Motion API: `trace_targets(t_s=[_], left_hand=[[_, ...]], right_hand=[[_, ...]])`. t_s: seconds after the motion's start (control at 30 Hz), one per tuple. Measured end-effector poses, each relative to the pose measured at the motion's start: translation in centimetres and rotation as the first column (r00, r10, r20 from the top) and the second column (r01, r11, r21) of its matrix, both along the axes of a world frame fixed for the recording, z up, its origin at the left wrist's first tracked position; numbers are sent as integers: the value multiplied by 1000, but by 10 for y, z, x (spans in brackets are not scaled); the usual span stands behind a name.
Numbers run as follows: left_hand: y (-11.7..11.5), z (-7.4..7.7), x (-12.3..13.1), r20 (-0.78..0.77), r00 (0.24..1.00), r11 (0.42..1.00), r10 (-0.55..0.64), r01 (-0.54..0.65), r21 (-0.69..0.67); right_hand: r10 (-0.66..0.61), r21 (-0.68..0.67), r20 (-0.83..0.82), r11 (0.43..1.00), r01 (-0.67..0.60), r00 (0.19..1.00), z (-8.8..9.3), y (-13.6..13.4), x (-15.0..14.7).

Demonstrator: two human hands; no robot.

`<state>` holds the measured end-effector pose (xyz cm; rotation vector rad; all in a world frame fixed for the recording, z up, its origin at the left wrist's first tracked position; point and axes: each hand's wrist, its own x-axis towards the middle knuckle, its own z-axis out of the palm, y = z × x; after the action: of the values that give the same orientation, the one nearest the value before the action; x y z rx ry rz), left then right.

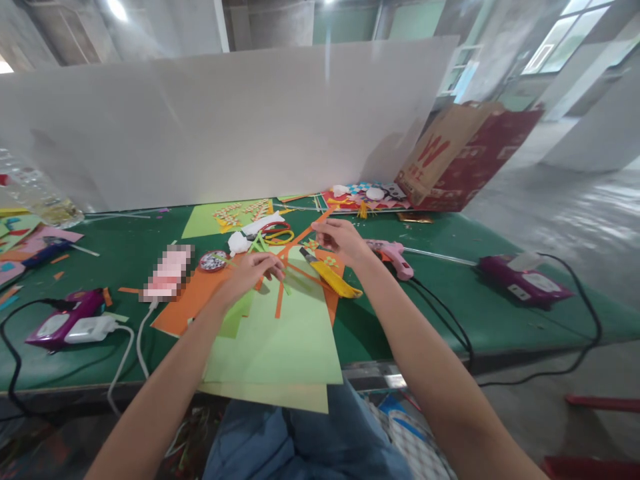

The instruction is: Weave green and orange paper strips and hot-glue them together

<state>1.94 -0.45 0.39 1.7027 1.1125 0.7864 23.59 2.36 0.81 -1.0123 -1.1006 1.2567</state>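
The right hand [345, 240] pinches an orange strip [301, 236], fingertips covering part of it, above the cluttered green table [440, 243]. The left hand [257, 269] curls over the strip pile; its fingertips are hard to make out, so I cannot tell whether it grips anything. Pixel blocks hide a pink thing [169, 273]; the left edge crops a bottle [47, 197].

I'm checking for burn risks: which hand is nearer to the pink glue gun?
Right. The right hand is just left of the pink glue gun; the left hand is farther left, beyond the yellow utility knife.
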Motion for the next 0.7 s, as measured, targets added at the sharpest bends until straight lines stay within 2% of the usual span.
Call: trace_targets(t_s=[0.27, 0.37, 0.47, 0.57, 0.63, 0.7], left_hand=[[7, -2, -8, 93, 994, 997, 57, -61, 37], [11, -3, -10, 134, 977, 983, 167, -176, 57], [13, -4, -11, 137, 939, 938, 315, -330, 105], [12, -7, -11, -36, 936, 913, 350, -332, 237], [10, -11, -11, -246, 913, 898, 324, -216, 383], [9, -13, -10, -427, 846, 861, 319, -70, 503]], right_hand=[[-135, 25, -154, 990, 140, 979, 7, 4, 19], [-226, 3, -248, 972, 234, 942, 7, 6, 24], [-313, -40, -313, 948, 317, 897, 6, 7, 25], [-297, -68, -291, 955, 290, 910, 2, 6, 17], [-263, -93, -237, 964, 248, 935, -2, 5, 8], [-236, -115, -186, 969, 217, 954, -5, 4, -2]])
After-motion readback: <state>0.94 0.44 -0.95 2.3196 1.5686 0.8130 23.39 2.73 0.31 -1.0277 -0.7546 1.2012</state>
